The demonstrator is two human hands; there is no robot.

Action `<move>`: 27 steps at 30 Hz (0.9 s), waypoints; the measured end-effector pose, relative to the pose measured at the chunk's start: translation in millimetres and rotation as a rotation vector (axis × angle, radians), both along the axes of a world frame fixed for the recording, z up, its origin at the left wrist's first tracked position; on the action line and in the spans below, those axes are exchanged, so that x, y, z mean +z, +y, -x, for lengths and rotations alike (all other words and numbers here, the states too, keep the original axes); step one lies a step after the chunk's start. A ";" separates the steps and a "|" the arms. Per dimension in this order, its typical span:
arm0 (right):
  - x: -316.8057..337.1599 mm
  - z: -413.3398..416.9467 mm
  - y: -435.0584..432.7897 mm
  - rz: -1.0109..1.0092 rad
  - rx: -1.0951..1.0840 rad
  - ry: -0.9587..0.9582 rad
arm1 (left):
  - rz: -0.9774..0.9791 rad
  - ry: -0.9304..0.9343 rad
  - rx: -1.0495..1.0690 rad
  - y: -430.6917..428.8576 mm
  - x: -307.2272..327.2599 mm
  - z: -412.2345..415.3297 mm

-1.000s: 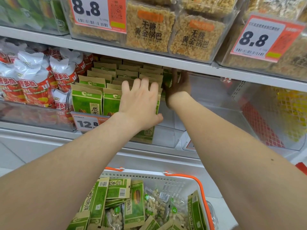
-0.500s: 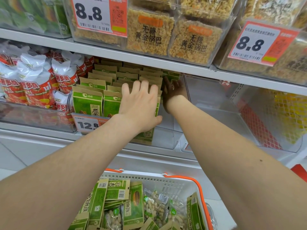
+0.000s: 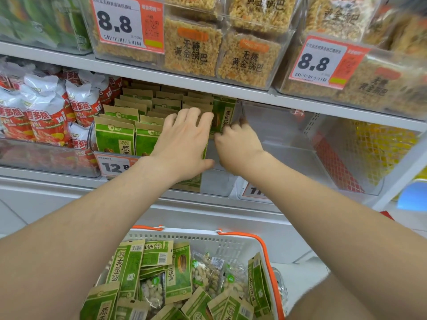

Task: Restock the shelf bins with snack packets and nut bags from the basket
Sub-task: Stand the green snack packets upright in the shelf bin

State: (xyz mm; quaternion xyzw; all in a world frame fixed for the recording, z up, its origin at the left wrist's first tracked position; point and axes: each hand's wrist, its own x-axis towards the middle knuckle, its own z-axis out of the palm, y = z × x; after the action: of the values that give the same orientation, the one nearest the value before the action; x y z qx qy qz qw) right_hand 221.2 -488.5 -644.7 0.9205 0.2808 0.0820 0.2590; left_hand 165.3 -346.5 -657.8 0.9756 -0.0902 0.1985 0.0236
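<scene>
inspection of the seed-packet bin (image 3: 216,182).

1. left hand (image 3: 184,144): flat, fingers straight and close together, palm pressed on the right-hand row (image 3: 196,103) of packets in the bin. it grips nothing.

2. right hand (image 3: 238,144): at the bin's right wall, fingers curled in, pinching the lower edge of the held packet (image 3: 223,114). that packet stands upright at the right rear of the bin, long axis up and down, just beyond the left fingertips.

3. relation that matters: the held packet sits between the pressed row and the bin's right wall. the right hand is the nearer and already has it. in my judgement the left hand is bracing the row so the packet can seat in that slot.

4. remaining stock: the basket (image 3: 231,241) is below the bin, well apart from both hands, with green packets (image 3: 124,266) and nut bags (image 3: 205,271) lying loose at mixed angles. restocking is judged incomplete.
</scene>
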 end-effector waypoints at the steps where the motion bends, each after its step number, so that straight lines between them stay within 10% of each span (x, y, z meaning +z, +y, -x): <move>1: -0.8 11.7 -6.3 -0.034 0.064 -0.041 | -0.010 -0.024 -0.021 -1.9 1.4 5.5; 6: -20.5 68.6 -26.7 -0.118 0.333 -0.125 | -0.209 -0.137 0.049 -11.4 5.4 36.4; 11: -66.5 103.1 -39.4 -0.113 0.434 0.016 | -0.197 0.269 0.028 -31.5 -18.3 64.0; 16: -118.6 110.0 -62.6 0.241 0.308 0.515 | -0.348 0.684 -0.142 -47.9 -51.7 71.4; 27: -249.8 117.6 -120.4 0.777 0.268 0.694 | -0.417 0.912 -0.380 -89.7 -107.3 68.1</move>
State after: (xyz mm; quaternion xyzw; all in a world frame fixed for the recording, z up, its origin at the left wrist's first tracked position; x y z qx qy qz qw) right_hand 103.6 -608.9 -894.5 0.6859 0.4746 -0.3045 0.4599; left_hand 97.2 -436.2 -765.0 0.9134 -0.2832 -0.2754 -0.0984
